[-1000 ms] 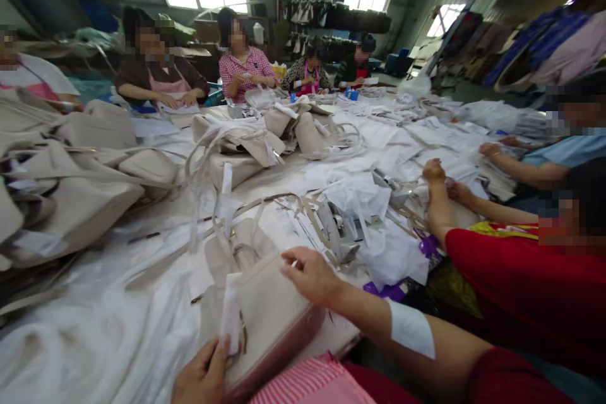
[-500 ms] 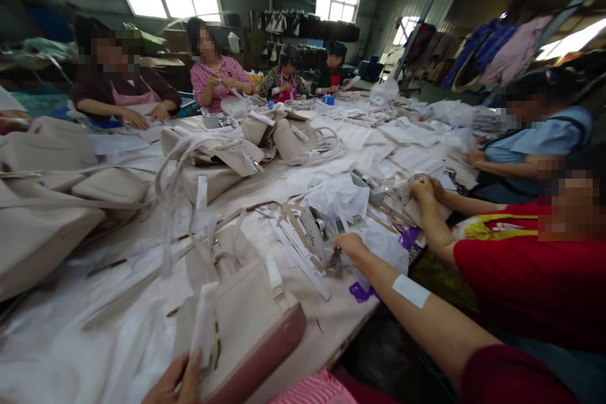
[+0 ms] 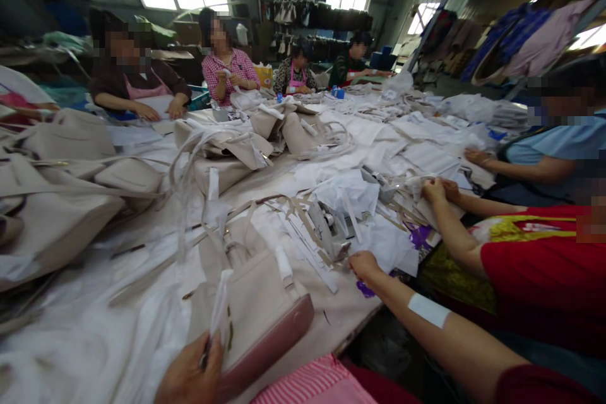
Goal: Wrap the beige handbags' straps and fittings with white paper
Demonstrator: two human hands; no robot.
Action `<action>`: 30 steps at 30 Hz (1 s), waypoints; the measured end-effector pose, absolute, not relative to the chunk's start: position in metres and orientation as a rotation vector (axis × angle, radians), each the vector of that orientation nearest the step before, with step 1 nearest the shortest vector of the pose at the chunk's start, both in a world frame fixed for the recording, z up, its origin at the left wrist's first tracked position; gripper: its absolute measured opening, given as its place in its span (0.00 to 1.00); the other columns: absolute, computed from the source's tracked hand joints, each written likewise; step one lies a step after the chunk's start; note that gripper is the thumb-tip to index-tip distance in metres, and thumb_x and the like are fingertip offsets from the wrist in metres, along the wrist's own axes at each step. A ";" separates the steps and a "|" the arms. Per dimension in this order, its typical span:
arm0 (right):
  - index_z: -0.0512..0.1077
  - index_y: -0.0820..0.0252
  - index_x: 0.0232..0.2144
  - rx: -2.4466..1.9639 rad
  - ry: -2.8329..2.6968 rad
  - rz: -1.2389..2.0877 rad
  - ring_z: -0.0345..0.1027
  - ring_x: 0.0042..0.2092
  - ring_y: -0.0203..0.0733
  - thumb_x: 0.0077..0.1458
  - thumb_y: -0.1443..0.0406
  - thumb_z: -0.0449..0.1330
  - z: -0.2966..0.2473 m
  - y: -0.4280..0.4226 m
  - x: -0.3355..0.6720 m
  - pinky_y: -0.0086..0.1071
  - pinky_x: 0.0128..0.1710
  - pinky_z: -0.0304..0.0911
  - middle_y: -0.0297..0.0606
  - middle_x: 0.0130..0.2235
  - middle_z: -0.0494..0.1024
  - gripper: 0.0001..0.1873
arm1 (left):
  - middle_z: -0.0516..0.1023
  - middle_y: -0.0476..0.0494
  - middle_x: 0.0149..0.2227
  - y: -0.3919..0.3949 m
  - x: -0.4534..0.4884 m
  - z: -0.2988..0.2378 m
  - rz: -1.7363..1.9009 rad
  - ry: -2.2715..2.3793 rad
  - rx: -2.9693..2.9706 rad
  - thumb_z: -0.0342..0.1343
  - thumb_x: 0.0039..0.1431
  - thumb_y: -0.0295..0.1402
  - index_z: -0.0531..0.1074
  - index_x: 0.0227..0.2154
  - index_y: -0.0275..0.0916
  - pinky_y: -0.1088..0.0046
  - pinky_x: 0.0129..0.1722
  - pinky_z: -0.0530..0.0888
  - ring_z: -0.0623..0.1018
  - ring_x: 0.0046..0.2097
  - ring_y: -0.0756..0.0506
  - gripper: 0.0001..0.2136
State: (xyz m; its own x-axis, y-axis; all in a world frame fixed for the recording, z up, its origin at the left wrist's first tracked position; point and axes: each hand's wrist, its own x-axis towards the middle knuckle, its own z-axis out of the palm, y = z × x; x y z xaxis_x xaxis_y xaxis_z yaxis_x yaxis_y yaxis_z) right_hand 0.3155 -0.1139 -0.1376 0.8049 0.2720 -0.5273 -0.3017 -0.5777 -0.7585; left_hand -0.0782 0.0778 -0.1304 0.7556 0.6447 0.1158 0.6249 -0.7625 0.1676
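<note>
At the lower left, my left hand (image 3: 192, 369) is closed round the lower end of a white-wrapped strap (image 3: 220, 306), with a small dark shiny piece showing between its fingers. The strap stands up beside a beige handbag (image 3: 253, 303) with a dusky pink base, lying on the table. Another white wrapping (image 3: 283, 265) covers part of the bag's other strap. My right hand (image 3: 365, 266) has its fingers pinched together, close to the near end of a grey tape dispenser (image 3: 329, 227). Whatever is between those fingertips is too small to make out.
White paper strips (image 3: 307, 252) and tissue sheets (image 3: 350, 192) lie round the dispenser. Beige bags (image 3: 61, 202) are heaped at left, more (image 3: 222, 158) farther back. A co-worker in red (image 3: 530, 259) sits close on my right; several others work round the table (image 3: 326, 322).
My right hand has shifted slightly off the dispenser's end, toward me. My left hand still grips the wrapped strap, with more of the hand showing. The whole view has swung a little left.
</note>
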 end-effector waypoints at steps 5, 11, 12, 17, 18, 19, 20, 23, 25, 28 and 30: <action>0.67 0.61 0.21 -1.872 -0.270 1.054 0.55 0.18 0.31 0.45 0.60 0.60 -0.101 -0.101 0.259 0.25 0.16 0.46 0.33 0.19 0.70 0.10 | 0.80 0.40 0.32 0.059 -0.061 -0.111 0.361 1.207 2.670 0.44 0.62 0.31 0.77 0.34 0.40 0.71 0.39 0.71 0.77 0.36 0.43 0.14; 0.73 0.62 0.25 -1.555 -0.848 1.315 0.60 0.21 0.31 0.49 0.59 0.59 -0.047 -0.020 0.141 0.26 0.22 0.56 0.33 0.23 0.74 0.11 | 0.76 0.40 0.27 0.047 -0.049 -0.097 0.393 1.381 2.561 0.46 0.64 0.34 0.72 0.27 0.38 0.70 0.35 0.66 0.74 0.33 0.44 0.13; 0.72 0.62 0.23 -1.540 -0.865 1.341 0.60 0.20 0.31 0.49 0.59 0.59 -0.047 -0.009 0.124 0.26 0.21 0.56 0.33 0.21 0.74 0.11 | 0.76 0.40 0.28 0.045 -0.049 -0.097 0.386 1.375 2.575 0.46 0.64 0.33 0.72 0.27 0.38 0.70 0.35 0.65 0.74 0.33 0.44 0.13; 0.70 0.63 0.19 -1.617 -0.771 1.367 0.60 0.18 0.30 0.47 0.64 0.58 -0.065 0.018 0.079 0.25 0.19 0.55 0.31 0.18 0.72 0.09 | 0.74 0.41 0.27 0.038 -0.053 -0.095 0.445 1.315 2.652 0.49 0.63 0.32 0.71 0.27 0.37 0.68 0.33 0.65 0.72 0.33 0.43 0.10; 0.70 0.63 0.19 -1.646 -0.754 1.372 0.60 0.17 0.30 0.47 0.65 0.57 -0.068 0.020 0.077 0.25 0.18 0.55 0.31 0.18 0.72 0.09 | 0.74 0.42 0.27 0.038 -0.053 -0.095 0.466 1.300 2.669 0.50 0.62 0.30 0.71 0.27 0.37 0.68 0.32 0.66 0.72 0.33 0.43 0.09; 0.70 0.63 0.18 -1.675 -0.747 1.377 0.60 0.17 0.30 0.46 0.66 0.58 -0.070 0.022 0.077 0.25 0.18 0.54 0.31 0.17 0.71 0.09 | 0.74 0.43 0.27 0.038 -0.054 -0.095 0.487 1.282 2.687 0.51 0.61 0.28 0.70 0.27 0.38 0.68 0.32 0.66 0.72 0.33 0.43 0.07; 0.70 0.63 0.17 -1.703 -0.742 1.382 0.60 0.16 0.30 0.46 0.66 0.58 -0.072 0.024 0.077 0.25 0.17 0.53 0.31 0.16 0.71 0.09 | 0.74 0.43 0.27 0.038 -0.054 -0.095 0.505 1.262 2.704 0.52 0.60 0.27 0.70 0.27 0.38 0.68 0.32 0.67 0.72 0.33 0.43 0.07; 0.68 0.63 0.16 -1.764 -0.736 1.392 0.59 0.15 0.30 0.45 0.68 0.58 -0.078 0.027 0.079 0.24 0.16 0.51 0.31 0.15 0.69 0.10 | 0.74 0.43 0.27 0.038 -0.054 -0.096 0.527 1.220 2.744 0.53 0.58 0.25 0.70 0.27 0.38 0.68 0.31 0.68 0.73 0.33 0.43 0.06; 0.68 0.63 0.15 -1.796 -0.757 1.391 0.59 0.15 0.30 0.45 0.68 0.57 -0.083 0.029 0.080 0.24 0.15 0.50 0.31 0.14 0.69 0.10 | 0.74 0.43 0.27 0.039 -0.054 -0.099 0.529 1.204 2.749 0.52 0.59 0.24 0.70 0.28 0.37 0.67 0.32 0.70 0.73 0.32 0.43 0.06; 0.69 0.63 0.15 -1.836 -0.847 1.352 0.60 0.15 0.31 0.46 0.68 0.56 -0.092 0.029 0.082 0.24 0.15 0.50 0.31 0.15 0.69 0.10 | 0.75 0.42 0.28 0.039 -0.055 -0.105 0.600 1.241 2.731 0.50 0.62 0.26 0.70 0.40 0.32 0.67 0.32 0.72 0.74 0.32 0.43 0.07; 0.69 0.63 0.15 -1.850 -0.896 1.315 0.60 0.16 0.31 0.46 0.69 0.55 -0.097 0.029 0.083 0.24 0.16 0.52 0.32 0.15 0.70 0.10 | 0.75 0.42 0.29 0.040 -0.056 -0.107 0.658 1.266 2.718 0.49 0.63 0.27 0.65 0.50 0.28 0.68 0.30 0.73 0.74 0.31 0.44 0.14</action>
State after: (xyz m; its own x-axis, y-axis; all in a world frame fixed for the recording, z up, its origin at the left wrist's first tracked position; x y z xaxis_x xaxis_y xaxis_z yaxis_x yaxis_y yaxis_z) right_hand 0.0826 0.0290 -0.0974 0.2502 0.8389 -0.4834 0.1432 -0.5258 -0.8384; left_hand -0.0557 0.0402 -0.1071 0.5685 0.7449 0.3492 0.7139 -0.6576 0.2404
